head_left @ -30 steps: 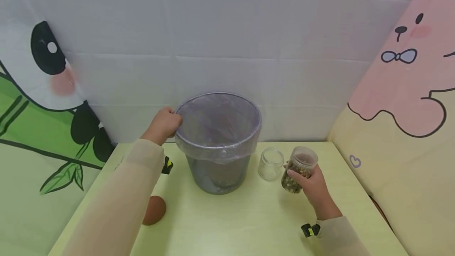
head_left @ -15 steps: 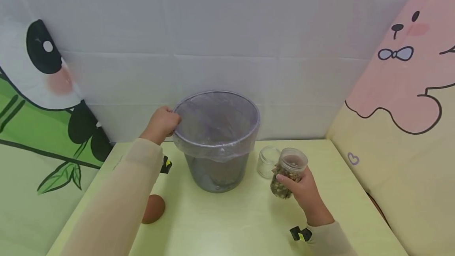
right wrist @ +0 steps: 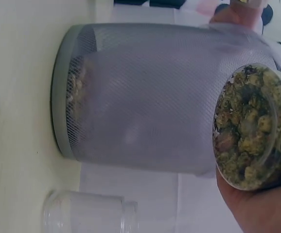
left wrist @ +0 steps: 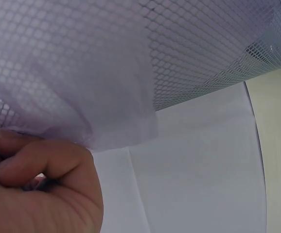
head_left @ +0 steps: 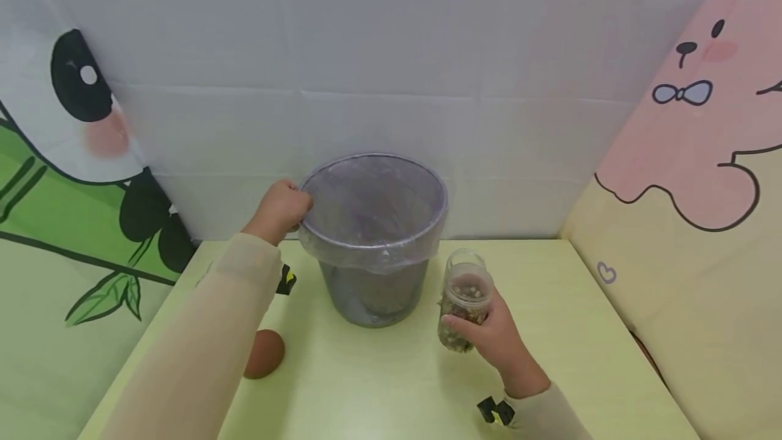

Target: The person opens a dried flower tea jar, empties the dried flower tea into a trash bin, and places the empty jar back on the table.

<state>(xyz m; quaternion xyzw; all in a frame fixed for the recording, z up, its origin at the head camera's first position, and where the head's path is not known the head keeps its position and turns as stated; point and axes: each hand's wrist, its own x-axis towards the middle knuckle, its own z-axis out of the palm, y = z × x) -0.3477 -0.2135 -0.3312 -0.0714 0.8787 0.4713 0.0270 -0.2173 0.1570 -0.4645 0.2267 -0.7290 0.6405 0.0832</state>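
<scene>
A grey mesh waste bin (head_left: 374, 294) with a clear plastic liner (head_left: 391, 258) folded over its rim stands at the table's back. My left hand (head_left: 277, 210) grips its left rim; in the left wrist view the curled fingers are at the liner's edge. My right hand (head_left: 496, 337) holds a clear open jar (head_left: 449, 330), right of the bin and slightly tilted. Dried chrysanthemum-like buds (right wrist: 250, 121) fill much of it, seen through its base in the right wrist view. A second clear jar (right wrist: 89, 213) stands behind, partly hidden in the head view.
A brown rounded object (head_left: 269, 353) lies at the left, partly behind my left sleeve (head_left: 201, 345). Pale bits (right wrist: 77, 90) show through the mesh low in the bin. A white sheet (head_left: 379, 53) hangs behind the table, with cartoon-printed panels on both sides.
My right hand has moved left with the jar of dried buds, which now overlaps the second jar in the head view. The left hand has stayed on the bin's rim.
</scene>
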